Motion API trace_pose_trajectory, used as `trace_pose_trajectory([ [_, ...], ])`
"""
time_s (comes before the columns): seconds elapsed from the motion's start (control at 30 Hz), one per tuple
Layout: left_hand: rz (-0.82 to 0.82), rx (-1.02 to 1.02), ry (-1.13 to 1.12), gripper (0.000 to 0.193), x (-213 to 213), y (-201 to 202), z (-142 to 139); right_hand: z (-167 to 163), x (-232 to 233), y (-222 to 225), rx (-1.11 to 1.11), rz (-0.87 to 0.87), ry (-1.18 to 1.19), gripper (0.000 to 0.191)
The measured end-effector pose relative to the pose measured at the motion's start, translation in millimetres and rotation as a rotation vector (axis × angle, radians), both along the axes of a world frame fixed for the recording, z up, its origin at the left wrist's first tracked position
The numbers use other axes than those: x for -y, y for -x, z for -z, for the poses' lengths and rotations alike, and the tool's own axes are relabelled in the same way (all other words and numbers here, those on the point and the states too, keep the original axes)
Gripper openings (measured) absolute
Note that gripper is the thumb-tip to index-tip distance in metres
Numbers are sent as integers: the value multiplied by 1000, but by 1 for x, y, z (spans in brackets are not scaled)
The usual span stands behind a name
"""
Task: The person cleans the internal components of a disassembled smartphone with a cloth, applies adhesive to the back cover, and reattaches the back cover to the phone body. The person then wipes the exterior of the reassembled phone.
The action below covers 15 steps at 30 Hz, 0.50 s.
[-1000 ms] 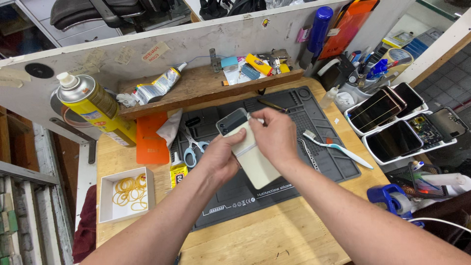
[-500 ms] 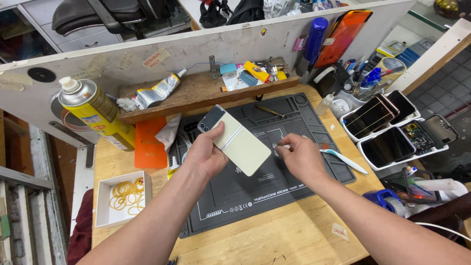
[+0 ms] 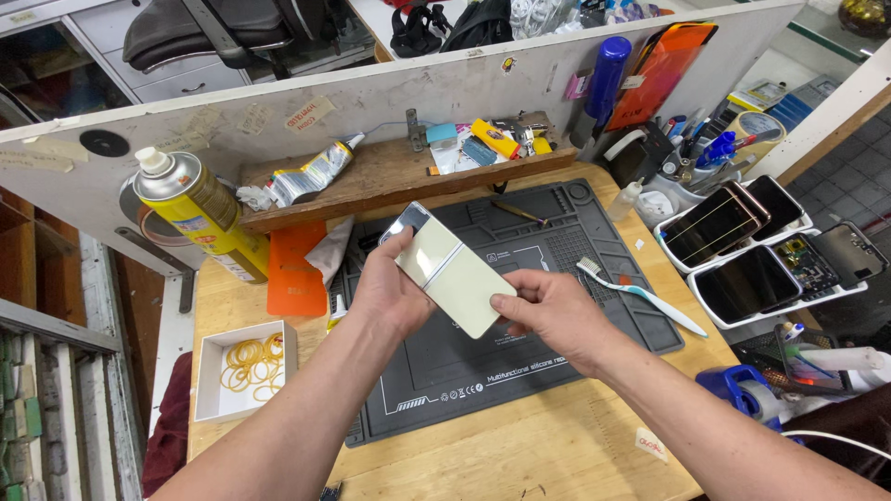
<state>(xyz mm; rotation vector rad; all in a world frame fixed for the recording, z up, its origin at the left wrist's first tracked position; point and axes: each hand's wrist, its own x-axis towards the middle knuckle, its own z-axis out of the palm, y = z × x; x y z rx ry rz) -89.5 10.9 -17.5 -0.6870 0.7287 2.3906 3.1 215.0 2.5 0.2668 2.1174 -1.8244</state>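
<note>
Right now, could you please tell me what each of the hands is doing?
Left hand: closed on the phone, gripping its upper end.
Right hand: pinching the phone's lower corner.

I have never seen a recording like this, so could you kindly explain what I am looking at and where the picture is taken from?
No machine is at work here: these are a person's two bare hands, filmed by a camera worn on the head and looking down at a workbench. The left hand and the right hand together hold a pale cream foldable phone, opened flat, above a dark grey work mat. On the mat lies a toothbrush. To the left stand a yellow spray can, an orange card and a white box of rubber bands. To the right are white trays of phones. A wooden shelf at the back carries small parts and a squeezed tube.
</note>
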Motion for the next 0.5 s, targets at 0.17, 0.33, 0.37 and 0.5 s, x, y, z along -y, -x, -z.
trace_pose_trajectory([
  [0.17, 91, 17, -46, 31, -4, 7, 13, -7, 0, -1, -158, -45, -88, 27],
  [0.33, 355, 42, -84, 34, 1, 3, 8, -27, -6, 0, -274, -78, -260, 24],
  [0.37, 366, 24, -89, 34, 2, 0, 5, -31, -7, 0, -315, -53, -277, 25],
  [0.5, 401, -25, -131, 31, 4, -6, -5, -45, -7, -2, -459, -36, -277, 20],
])
